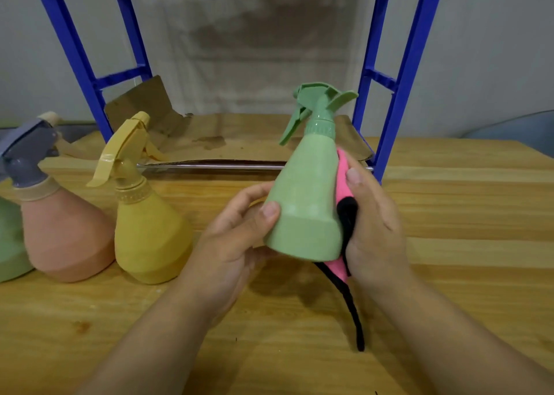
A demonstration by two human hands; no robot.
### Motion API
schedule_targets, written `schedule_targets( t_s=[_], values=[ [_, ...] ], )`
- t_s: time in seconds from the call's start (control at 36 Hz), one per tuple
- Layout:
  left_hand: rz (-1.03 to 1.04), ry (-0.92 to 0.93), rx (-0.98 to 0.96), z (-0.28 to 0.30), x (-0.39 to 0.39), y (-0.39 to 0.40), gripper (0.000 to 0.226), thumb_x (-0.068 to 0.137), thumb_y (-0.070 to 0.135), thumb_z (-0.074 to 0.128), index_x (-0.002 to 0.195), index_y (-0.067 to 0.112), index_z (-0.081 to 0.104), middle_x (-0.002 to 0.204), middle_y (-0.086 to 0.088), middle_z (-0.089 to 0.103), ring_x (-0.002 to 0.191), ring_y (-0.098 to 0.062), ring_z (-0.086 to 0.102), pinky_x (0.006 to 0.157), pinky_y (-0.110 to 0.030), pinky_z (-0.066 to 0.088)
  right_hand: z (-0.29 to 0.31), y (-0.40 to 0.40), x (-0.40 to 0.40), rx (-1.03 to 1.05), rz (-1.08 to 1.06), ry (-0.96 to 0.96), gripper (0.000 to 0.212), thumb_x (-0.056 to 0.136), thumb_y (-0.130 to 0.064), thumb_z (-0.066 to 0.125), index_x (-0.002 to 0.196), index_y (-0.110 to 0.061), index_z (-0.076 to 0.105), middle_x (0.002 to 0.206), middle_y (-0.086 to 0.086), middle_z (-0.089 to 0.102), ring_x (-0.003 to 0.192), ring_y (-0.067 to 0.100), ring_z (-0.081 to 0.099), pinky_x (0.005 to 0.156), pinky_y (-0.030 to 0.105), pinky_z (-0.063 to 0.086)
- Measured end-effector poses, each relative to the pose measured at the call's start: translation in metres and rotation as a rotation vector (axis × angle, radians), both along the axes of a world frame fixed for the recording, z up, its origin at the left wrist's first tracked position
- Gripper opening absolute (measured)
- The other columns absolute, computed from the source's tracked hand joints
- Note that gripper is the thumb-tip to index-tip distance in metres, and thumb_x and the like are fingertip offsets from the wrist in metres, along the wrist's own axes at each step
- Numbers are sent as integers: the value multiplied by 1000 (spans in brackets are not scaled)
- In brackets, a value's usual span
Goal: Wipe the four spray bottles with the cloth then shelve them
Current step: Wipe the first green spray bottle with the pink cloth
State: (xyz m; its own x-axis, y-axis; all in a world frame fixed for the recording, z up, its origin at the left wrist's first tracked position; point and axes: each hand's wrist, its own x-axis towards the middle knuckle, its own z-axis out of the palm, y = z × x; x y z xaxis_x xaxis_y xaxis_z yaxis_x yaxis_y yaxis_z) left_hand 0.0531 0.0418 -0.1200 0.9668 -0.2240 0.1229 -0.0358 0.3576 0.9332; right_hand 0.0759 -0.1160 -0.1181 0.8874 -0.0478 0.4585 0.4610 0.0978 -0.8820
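Right now the person has a pale green spray bottle [302, 205] lifted off the wooden table [449, 214], tilted a little with its trigger head toward the blue shelf rack [398, 88] behind. Their left hand [233, 235] cups the bottle low on its near side, thumb pressed on the lower wall and fingers curled round behind the base. Their right hand [371, 214] presses a pink cloth [343, 172] with black trim against the bottle's other side, fingers wrapped over the cloth so it sits squeezed between palm and plastic; a black strip of the cloth dangles down to the tabletop. Off to the left three more bottles stand upright on the table in a close row: a yellow bottle [150, 229] nearest the hands, a pink bottle [66, 235] with a grey trigger head beside it, and a second green bottle [10, 244] cut off by the edge of view. The rack's bottom shelf is lined with creased brown cardboard [227, 142], just behind the lifted bottle.
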Motion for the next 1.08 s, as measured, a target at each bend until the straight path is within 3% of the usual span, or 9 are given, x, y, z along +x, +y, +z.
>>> schedule_targets(
  t_s=[0.11,0.25,0.36,0.47,0.58,0.72,0.83,0.94,1.08],
  values=[
    [54,-44,176,-2,3,-3,39,77,46,57,114,40,66,124,5,63,111,-15,62,81,-36,54,-3,-3,2,-180,-142,-157,47,97,-34,38,137,-14,48,123,-6,53,115,-8,49,93,8,37],
    [0,-77,239,-2,1,-10,53,65,50,70,115,32,64,108,7,72,97,-12,69,73,-25,55,-2,-8,5,-576,-250,-464,49,95,-25,43,139,-4,43,125,8,50,118,2,44,101,16,34],
    [42,-86,215,-4,4,-8,59,56,45,79,111,25,68,107,1,73,98,-19,70,74,-29,55,-1,-14,6,-596,-202,-502,51,94,-26,44,139,-3,43,126,7,50,118,2,44,99,14,34],
    [7,-51,57,-3,2,-7,60,59,32,78,115,17,64,108,-5,72,98,-22,69,73,-29,57,-1,-16,6,-371,-13,-293,49,91,-38,45,135,-17,50,126,5,53,119,1,48,100,16,37],
    [37,-43,-40,0,-1,-8,53,70,29,75,119,17,60,107,-2,72,97,-20,69,71,-33,58,-6,-15,4,-113,155,-27,55,87,-58,48,128,-24,59,129,12,56,126,27,50,107,52,37],
    [21,1,-58,1,1,-8,44,72,32,69,115,21,66,114,-3,70,105,-20,67,74,-31,58,-12,-10,-1,-375,-141,-264,52,96,-36,32,137,-9,48,122,6,54,115,-1,48,98,11,35],
    [-51,-53,139,0,1,-6,57,70,49,62,125,36,59,119,5,68,107,-16,66,75,-30,54,-12,-12,-2,-516,-212,-403,49,97,-32,36,141,-9,40,119,5,48,110,-1,46,96,11,35],
    [-51,-55,122,-1,1,-6,54,67,41,71,120,32,62,116,2,70,103,-18,68,72,-27,55,-10,-14,-1,-586,-212,-466,57,98,-44,33,142,-7,38,122,5,46,114,4,46,99,14,34],
    [36,-69,88,-1,0,-8,55,69,28,74,123,25,60,112,1,71,100,-19,69,71,-30,57,-10,-11,1,-526,-146,-298,47,93,-43,36,136,-25,44,118,-4,52,111,-9,45,94,7,33]
  ],
)
